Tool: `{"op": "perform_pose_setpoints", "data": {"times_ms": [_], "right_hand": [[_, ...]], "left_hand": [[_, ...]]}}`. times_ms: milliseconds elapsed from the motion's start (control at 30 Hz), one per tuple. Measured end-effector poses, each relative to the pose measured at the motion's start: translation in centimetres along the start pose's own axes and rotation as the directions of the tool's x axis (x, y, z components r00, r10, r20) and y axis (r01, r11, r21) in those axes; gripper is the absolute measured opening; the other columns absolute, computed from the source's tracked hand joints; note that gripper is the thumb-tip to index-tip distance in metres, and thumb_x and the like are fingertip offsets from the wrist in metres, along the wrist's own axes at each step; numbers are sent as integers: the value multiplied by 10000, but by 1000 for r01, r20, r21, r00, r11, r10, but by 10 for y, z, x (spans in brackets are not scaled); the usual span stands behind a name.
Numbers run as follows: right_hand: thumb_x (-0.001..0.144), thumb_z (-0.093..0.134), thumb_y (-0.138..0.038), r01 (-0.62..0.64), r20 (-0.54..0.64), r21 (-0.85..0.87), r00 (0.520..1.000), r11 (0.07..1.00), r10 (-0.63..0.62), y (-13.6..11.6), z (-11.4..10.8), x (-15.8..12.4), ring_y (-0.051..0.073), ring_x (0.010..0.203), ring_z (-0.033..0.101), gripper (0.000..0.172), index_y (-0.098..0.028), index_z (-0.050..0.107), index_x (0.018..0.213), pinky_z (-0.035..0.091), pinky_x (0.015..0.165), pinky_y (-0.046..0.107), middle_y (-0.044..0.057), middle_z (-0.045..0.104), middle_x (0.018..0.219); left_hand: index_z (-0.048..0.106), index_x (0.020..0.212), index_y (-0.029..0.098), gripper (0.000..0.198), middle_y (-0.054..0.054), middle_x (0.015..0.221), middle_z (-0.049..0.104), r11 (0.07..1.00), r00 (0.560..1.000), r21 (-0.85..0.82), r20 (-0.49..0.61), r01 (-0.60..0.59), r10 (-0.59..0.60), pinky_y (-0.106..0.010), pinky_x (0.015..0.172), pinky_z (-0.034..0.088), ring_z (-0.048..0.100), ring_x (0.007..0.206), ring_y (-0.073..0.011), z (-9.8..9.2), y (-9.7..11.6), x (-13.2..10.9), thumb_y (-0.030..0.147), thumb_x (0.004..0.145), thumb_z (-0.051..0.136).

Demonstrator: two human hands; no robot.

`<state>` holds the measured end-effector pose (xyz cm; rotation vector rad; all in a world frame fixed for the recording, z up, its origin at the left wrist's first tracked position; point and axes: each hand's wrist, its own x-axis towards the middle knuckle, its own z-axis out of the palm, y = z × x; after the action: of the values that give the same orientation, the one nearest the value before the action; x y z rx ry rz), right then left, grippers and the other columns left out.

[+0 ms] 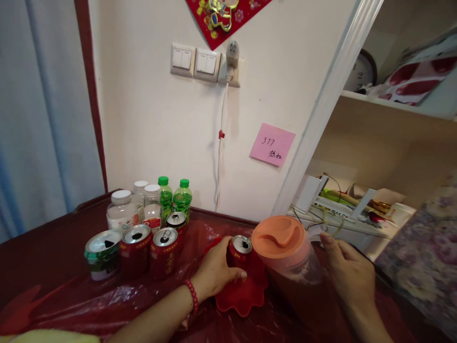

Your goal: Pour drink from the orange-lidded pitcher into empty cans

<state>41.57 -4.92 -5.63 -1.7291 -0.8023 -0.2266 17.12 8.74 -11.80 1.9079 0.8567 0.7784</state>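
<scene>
My left hand [217, 269], with a red bead bracelet at the wrist, is closed round an opened red drink can [240, 250]. Beneath the can lies a red scalloped plate [243, 297]. To the right, my right hand [348, 267] grips the handle of a clear plastic pitcher [310, 274] with an orange lid [280, 237]. Foam and dark liquid show inside the pitcher, which stands close beside the can. The pitcher's lower part is dim and hard to make out.
On the left stand several opened cans [164, 252], a green-and-silver can [103, 255], clear jars [122, 209] with white lids and green bottles [182, 197]. Clear plastic covers the dark red table [117, 305]. A white cord [218, 171] hangs down the wall behind. Shelves [396, 105] are at right.
</scene>
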Motion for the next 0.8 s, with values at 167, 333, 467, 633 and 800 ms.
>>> {"op": "perform_pose_setpoints", "data": {"times_ms": [167,333,467,633,800], "right_hand": [[761,578,-850,-18,-10,-2,1000,1000,18,-5,0,-3,157,599,405,666,-195,613,648,338,540,262,-33,405,570],[786,588,-812,-24,1,15,1000,1000,24,-10,-1,-6,151,612,384,637,-189,608,655,328,554,264,-35,409,590],[786,591,-816,-16,-4,15,1000,1000,17,-7,-1,-6,153,606,377,641,-193,588,638,320,553,269,-35,390,579],[763,584,-851,-19,-1,-4,1000,1000,19,-2,-1,-3,148,594,379,669,-201,561,606,313,553,270,-39,373,566],[768,568,-858,-14,-2,-8,1000,1000,14,-6,-1,-5,153,608,389,675,-195,604,648,323,569,273,-39,398,588]], "left_hand": [[606,1224,241,700,-53,1228,730,1000,1000,1,-8,-5,5,-362,1000,484,658,1131,-286,0,-2,1,186,578,871],[602,1235,234,713,-62,1246,724,1000,1000,4,-7,0,0,-364,997,485,655,1142,-291,0,-1,0,187,577,873],[598,1243,235,714,-64,1247,724,1000,1000,5,-8,-6,6,-369,1000,482,653,1149,-295,-1,0,0,191,585,871],[607,1217,235,695,-63,1244,724,1000,1000,7,-12,-7,7,-366,992,480,654,1140,-291,-1,0,0,187,577,872],[600,1229,230,710,-66,1250,720,1000,1000,2,-5,11,-11,-365,999,476,648,1151,-290,-1,1,0,185,574,869]]}}
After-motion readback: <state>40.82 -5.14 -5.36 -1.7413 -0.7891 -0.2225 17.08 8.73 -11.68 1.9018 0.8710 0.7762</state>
